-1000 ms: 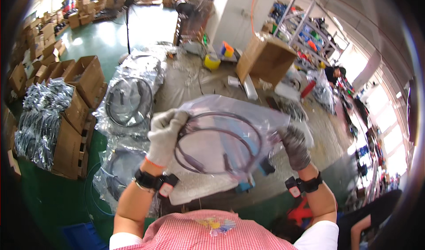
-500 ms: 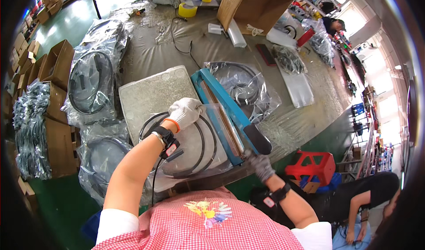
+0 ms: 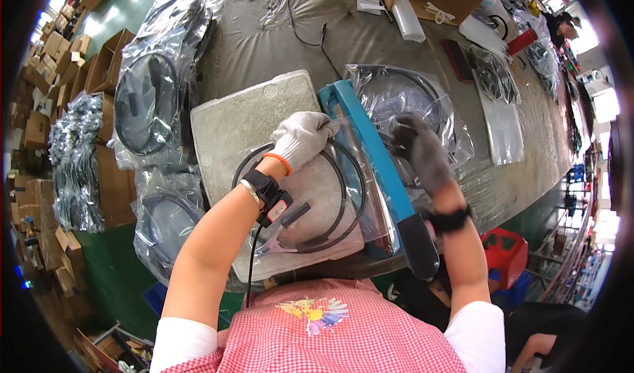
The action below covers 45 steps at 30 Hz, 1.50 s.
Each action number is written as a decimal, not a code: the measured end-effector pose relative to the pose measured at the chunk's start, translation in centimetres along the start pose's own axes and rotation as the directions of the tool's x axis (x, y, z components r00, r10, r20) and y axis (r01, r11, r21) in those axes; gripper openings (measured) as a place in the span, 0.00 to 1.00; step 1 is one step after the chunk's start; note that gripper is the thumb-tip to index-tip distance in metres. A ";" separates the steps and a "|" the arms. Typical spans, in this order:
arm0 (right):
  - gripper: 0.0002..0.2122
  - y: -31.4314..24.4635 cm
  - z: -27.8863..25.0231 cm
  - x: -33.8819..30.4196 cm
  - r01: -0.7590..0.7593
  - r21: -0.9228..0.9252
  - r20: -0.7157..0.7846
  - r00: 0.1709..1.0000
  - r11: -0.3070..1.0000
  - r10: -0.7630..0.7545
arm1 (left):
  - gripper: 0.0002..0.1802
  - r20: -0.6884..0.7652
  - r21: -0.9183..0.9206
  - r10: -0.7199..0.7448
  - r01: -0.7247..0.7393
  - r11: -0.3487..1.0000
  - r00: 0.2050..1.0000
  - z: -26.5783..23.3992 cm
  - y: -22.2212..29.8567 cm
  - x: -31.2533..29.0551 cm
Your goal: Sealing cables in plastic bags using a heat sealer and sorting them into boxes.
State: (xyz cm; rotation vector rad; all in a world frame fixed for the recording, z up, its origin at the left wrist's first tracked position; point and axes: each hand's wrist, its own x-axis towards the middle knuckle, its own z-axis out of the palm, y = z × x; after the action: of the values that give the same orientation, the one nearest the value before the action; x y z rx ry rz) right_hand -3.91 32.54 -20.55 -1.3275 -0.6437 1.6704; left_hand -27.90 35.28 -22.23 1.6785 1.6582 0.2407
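One clear bag of coiled black cable

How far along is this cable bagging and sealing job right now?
Done: bagged cables are heaped at the left, and more sealed bags lie beyond the blue sealer. In hand: the left hand presses a clear bag with a coiled black cable on the grey pad, its edge at the sealer; the right hand rests on the far side. Left: sealing this bag; loose cables wait at the far left.

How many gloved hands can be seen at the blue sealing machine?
2. The left hand, in a white glove, presses the clear bag with the coiled cable. The right hand, in a dark glove, rests beside the blue sealing machine.
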 end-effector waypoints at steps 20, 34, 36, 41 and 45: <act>0.27 8.9 0.8 -12.0 0.276 -0.940 0.338 0.840 -0.202 -0.423 | 0.24 0.220 0.210 0.168 -0.215 0.954 0.961 -3.8 -2.0 -1.7; 0.24 9.3 0.9 -11.4 0.214 -0.939 0.325 0.812 -0.269 -0.485 | 0.20 -0.103 0.441 0.173 -0.111 0.891 0.980 -1.9 -5.9 -4.4; 0.24 9.2 1.2 -11.7 0.196 -0.945 0.303 0.822 -0.261 -0.481 | 0.18 -0.102 0.444 0.103 -0.048 0.895 0.989 -2.2 -5.4 -4.6; 0.25 9.1 1.7 -12.2 0.186 -0.944 0.297 0.838 -0.273 -0.457 | 0.16 -0.159 0.463 0.157 -0.067 0.884 0.975 -1.2 -6.1 -5.2; 0.26 9.2 1.8 -12.0 0.176 -0.952 0.263 0.889 -0.250 -0.374 | 0.16 -0.156 0.486 0.083 0.003 0.874 0.984 -0.8 -5.5 -5.3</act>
State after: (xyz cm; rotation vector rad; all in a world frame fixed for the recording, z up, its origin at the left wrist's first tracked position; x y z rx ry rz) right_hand -8.07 17.95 -21.68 -1.9850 -2.3379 0.2426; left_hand -33.41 30.04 -23.07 2.1141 1.9274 -0.0204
